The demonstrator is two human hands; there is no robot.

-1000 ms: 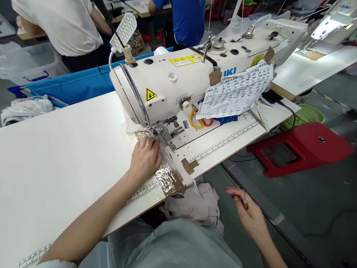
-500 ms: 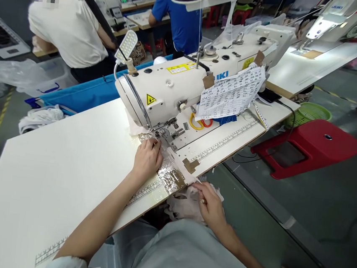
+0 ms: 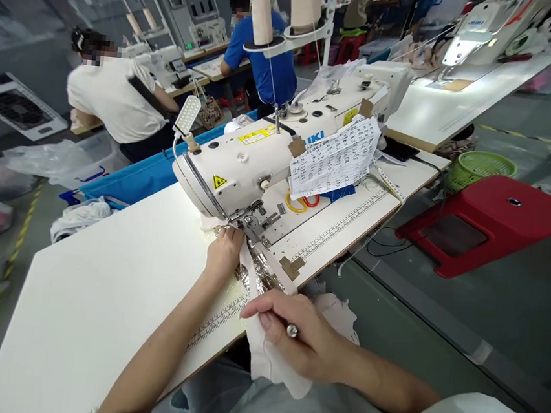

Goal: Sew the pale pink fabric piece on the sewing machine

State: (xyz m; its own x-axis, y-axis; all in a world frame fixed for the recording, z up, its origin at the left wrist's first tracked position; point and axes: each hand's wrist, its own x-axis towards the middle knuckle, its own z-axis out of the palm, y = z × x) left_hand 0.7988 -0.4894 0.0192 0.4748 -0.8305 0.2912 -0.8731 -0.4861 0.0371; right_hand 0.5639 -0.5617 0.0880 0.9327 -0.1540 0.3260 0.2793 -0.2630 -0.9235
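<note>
My left hand (image 3: 225,253) lies with bent fingers on pale pink fabric beside the needle area of a white sewing machine (image 3: 255,159). My right hand (image 3: 305,333) is closed at the table's front edge, thumb and forefinger pinching the pale pink fabric (image 3: 273,362). The round metallic end of a slim tool (image 3: 291,330) pokes out of the same hand; the rest of it is hidden. Fabric stretches between both hands and hangs over the edge. Under it shows shiny tape-covered board (image 3: 267,270). My left fingertips are partly hidden by the machine head.
Scissors with yellow and red handles (image 3: 296,202) lie behind a handwritten paper sheet (image 3: 335,163) taped to the machine. A red stool (image 3: 493,221) and green basket (image 3: 484,169) stand at right. Thread cones (image 3: 262,10) rise above the machine. Two people sit at machines behind.
My right hand has moved left and nearer to me, drawing the fabric over the front edge. My left hand stays near the needle. The camera view has tilted up.
</note>
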